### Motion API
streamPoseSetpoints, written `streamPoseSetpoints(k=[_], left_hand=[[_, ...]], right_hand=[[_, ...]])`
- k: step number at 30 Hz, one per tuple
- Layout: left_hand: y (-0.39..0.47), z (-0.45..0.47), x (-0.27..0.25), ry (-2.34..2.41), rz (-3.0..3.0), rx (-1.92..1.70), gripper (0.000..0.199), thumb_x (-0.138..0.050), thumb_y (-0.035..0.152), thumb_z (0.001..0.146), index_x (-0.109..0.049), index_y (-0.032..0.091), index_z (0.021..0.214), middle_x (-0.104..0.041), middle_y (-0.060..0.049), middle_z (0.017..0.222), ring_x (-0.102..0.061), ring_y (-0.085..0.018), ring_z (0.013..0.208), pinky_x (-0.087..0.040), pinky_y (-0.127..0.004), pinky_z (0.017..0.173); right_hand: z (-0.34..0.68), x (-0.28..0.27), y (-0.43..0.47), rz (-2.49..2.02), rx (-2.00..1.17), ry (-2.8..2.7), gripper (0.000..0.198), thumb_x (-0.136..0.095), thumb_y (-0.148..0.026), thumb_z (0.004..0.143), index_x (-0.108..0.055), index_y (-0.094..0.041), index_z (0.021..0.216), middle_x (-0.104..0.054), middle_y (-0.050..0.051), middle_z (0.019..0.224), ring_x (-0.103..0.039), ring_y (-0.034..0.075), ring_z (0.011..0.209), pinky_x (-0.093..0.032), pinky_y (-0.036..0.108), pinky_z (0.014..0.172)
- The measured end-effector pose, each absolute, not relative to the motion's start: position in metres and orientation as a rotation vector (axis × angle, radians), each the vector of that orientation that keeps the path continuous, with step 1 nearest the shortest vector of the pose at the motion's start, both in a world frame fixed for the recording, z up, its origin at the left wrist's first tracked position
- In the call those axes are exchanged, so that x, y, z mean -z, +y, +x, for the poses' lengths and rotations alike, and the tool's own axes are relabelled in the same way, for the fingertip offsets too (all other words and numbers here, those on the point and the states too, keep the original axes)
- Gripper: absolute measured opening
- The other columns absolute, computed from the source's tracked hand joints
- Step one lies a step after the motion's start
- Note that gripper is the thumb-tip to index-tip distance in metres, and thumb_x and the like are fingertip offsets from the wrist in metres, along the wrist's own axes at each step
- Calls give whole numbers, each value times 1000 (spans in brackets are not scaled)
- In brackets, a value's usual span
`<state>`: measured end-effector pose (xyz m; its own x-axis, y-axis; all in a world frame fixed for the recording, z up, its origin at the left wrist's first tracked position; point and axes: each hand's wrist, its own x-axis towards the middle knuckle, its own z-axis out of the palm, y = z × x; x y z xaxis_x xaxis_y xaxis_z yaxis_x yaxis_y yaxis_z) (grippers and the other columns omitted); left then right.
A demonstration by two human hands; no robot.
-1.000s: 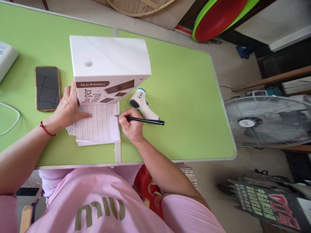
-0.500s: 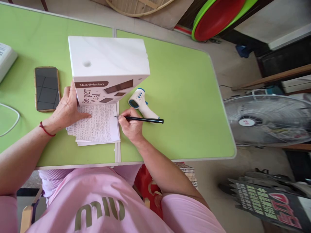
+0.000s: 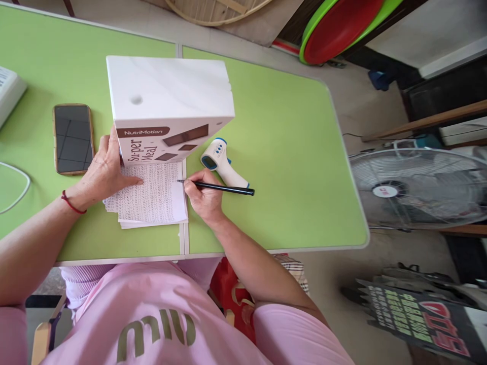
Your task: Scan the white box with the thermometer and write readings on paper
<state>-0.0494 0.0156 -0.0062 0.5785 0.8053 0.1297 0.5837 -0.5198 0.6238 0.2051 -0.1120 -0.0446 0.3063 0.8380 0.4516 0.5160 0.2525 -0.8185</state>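
Note:
A black pen [image 3: 232,189] is pinched in my right hand [image 3: 205,197], its tip at the right part of the top sheet. That sheet of paper [image 3: 160,197] carries dense rows of handwriting and lies on a small stack of papers. My left hand [image 3: 104,170] rests flat at the stack's left side, thumb stretched over the writing and fingers along the box's left edge. The white box [image 3: 171,91], printed "NutriMotion Super Meal", stands just beyond and hides the upper part of the paper. Close to my right hand lies a white and blue infrared thermometer [image 3: 222,162].
A phone [image 3: 73,139] in a tan case lies on the green table [image 3: 289,152], left of the box. A white cable [image 3: 23,190] and a white device [image 3: 9,94] are at the far left. Beyond the right edge stands a fan [image 3: 403,188].
The pen and my right hand have shifted very slightly to the left on the paper. My left hand, the box and the thermometer stay in place.

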Motion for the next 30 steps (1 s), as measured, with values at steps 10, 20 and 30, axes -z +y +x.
streamPoseSetpoints(k=[10,20,30], left_hand=[[16,-51,7,1115,2283,-544,120,-106,35,64,-38,22,163,-51,-20,159,-49,-53,151,-29,-82,133],[15,-50,7,1100,2275,-581,108,-101,33,70,-41,22,160,-50,-20,159,-45,-53,154,-27,-82,134],[21,-54,4,1018,2227,-715,72,-74,60,98,-51,23,155,-57,-18,160,-37,-46,165,-34,-66,139]], right_hand=[[205,46,-112,-1443,-302,-1348,22,-65,-38,93,-55,-28,76,-58,-6,64,-51,13,55,-46,28,54],[206,48,-115,-1428,-260,-1299,15,-64,-35,95,-56,-28,85,-58,-6,68,-53,13,57,-50,29,56],[217,38,-122,-1400,-68,-1716,19,-69,-15,95,-76,-30,104,-71,7,112,-69,27,101,-56,49,93]])
